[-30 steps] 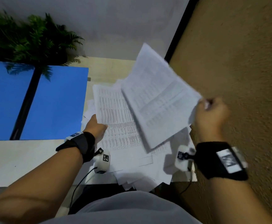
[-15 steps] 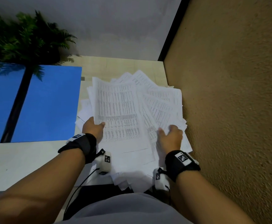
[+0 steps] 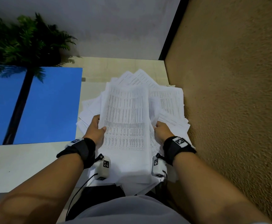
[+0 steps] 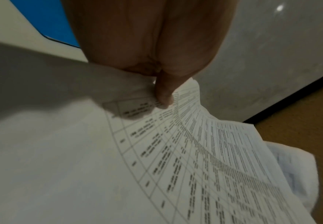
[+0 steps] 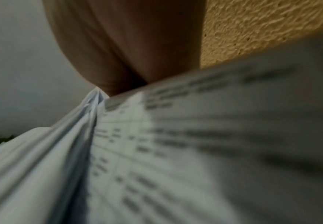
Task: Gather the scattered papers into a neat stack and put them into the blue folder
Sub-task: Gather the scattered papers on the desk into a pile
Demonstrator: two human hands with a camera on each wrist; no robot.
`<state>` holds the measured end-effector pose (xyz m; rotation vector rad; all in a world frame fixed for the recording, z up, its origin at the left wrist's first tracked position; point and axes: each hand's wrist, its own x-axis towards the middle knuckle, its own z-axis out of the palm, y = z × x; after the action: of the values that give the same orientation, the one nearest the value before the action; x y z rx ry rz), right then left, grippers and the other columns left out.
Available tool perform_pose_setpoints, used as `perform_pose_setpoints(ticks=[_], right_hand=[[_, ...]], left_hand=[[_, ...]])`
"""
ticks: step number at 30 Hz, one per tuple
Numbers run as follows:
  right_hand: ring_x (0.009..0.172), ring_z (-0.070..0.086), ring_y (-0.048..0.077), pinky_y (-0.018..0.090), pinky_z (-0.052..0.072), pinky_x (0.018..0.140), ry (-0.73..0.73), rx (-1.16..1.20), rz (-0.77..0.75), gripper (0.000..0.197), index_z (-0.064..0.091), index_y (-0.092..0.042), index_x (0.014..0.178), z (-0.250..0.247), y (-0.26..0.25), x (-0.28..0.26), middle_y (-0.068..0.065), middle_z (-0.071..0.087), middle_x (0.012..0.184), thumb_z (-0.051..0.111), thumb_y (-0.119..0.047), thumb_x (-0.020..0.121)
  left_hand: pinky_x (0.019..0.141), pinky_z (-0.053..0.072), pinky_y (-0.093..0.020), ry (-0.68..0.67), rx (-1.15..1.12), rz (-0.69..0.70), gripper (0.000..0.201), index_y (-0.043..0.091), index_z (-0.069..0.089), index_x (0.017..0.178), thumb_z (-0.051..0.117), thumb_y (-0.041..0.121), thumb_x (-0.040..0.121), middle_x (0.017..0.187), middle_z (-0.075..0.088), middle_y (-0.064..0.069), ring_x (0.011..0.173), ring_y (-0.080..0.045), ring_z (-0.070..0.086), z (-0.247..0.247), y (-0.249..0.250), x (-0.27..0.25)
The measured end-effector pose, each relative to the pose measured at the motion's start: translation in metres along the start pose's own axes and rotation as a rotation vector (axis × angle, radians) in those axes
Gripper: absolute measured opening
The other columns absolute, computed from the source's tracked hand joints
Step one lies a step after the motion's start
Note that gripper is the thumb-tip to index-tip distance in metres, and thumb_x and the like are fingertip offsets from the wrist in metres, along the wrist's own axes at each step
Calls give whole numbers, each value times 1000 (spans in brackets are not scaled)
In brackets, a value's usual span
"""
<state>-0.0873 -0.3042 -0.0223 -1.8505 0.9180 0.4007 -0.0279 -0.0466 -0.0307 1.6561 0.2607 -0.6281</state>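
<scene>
Papers [image 3: 125,120] gripped between left hand [image 3: 95,130] and right hand [image 3: 162,131].

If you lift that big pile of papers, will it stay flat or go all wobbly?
Probably wobbly: the papers already bend where the left hand grips them. Sheets may slide out, since they lie fanned and uneven. The right hand holding the other side should help.

Papers [image 3: 125,120] show printed tables, txt too blurry to read.
</scene>
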Motion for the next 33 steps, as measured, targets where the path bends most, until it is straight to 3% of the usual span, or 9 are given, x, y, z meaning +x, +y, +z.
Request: perform_pose_setpoints(ticks=[5, 11, 13, 18, 21, 24, 27, 30, 33], right_hand=[[121, 55, 32, 36, 42, 101, 382, -151, -16, 37, 50, -3, 131, -3, -16, -5, 15, 57, 131, 37, -3, 97], [92, 45, 21, 34, 43, 87, 153, -497, -50, 21, 58, -13, 110, -26, -17, 11, 10, 48, 100, 41, -9, 98], [97, 44, 20, 30, 38, 88, 65, -368, -84, 21, 54, -18, 88, -19, -18, 12, 5, 48, 99, 38, -15, 102], [108, 63, 29, 41, 50, 94, -76, 144, -94, 24, 61, -8, 118, 1, -9, -6, 8, 67, 119, 53, -17, 98], [90, 63, 28, 34, 51, 82, 113, 188, -99, 18, 62, 2, 109, 4, 4, -5, 14, 66, 103, 55, 1, 92], [111, 58, 27, 35, 44, 104, 250, 190, -65, 28, 59, 3, 123, 14, 10, -5, 13, 62, 120, 50, -2, 97], [103, 53, 19, 34, 42, 100, 165, 314, -66, 28, 61, -4, 113, 30, -2, -17, 4, 58, 109, 40, -19, 104], [132, 41, 18, 41, 29, 113, 0, 400, -19, 66, 39, -10, 144, 42, -14, -26, -3, 46, 140, 43, -56, 97], [131, 50, 25, 43, 39, 110, -151, 387, -97, 48, 47, -17, 140, 47, -16, -27, 2, 56, 138, 56, -35, 96]], left_hand=[[83, 48, -32, 103, 134, 64, 34, 17, 51, 118, 36, -8, 99, 110, 62, -6, 98, -25, 59, 2, 8, -9], [87, 52, -36, 300, 188, 148, 23, 9, 58, 108, 45, -5, 95, 106, 65, -11, 95, -27, 61, -12, 9, -3], [68, 48, -29, 242, 136, 140, 22, 11, 56, 104, 41, -4, 97, 88, 61, -7, 75, -23, 56, -8, 13, -2], [56, 33, -25, 266, 11, 41, 23, 17, 44, 85, 37, 0, 99, 75, 41, -4, 60, -19, 34, -2, 17, 5], [56, 26, -26, 259, 93, -35, 28, 19, 32, 76, 35, 4, 99, 73, 32, -2, 64, -21, 29, -7, 15, 5], [55, 23, -27, 234, 248, -35, 26, 12, 30, 77, 34, 1, 100, 74, 31, -2, 68, -22, 29, -7, 14, -3], [55, 29, -17, 181, 348, -44, 8, 6, 40, 94, 38, 1, 100, 84, 43, -5, 81, -20, 39, 2, 10, -14], [84, 52, -30, 112, 156, -30, 50, 22, 32, 140, 52, 5, 97, 134, 46, 5, 109, -23, 56, 10, 4, -24], [102, 43, -39, 103, 67, -121, 72, 20, 26, 149, 68, 13, 91, 144, 43, 3, 127, -22, 49, 10, 7, -30]])
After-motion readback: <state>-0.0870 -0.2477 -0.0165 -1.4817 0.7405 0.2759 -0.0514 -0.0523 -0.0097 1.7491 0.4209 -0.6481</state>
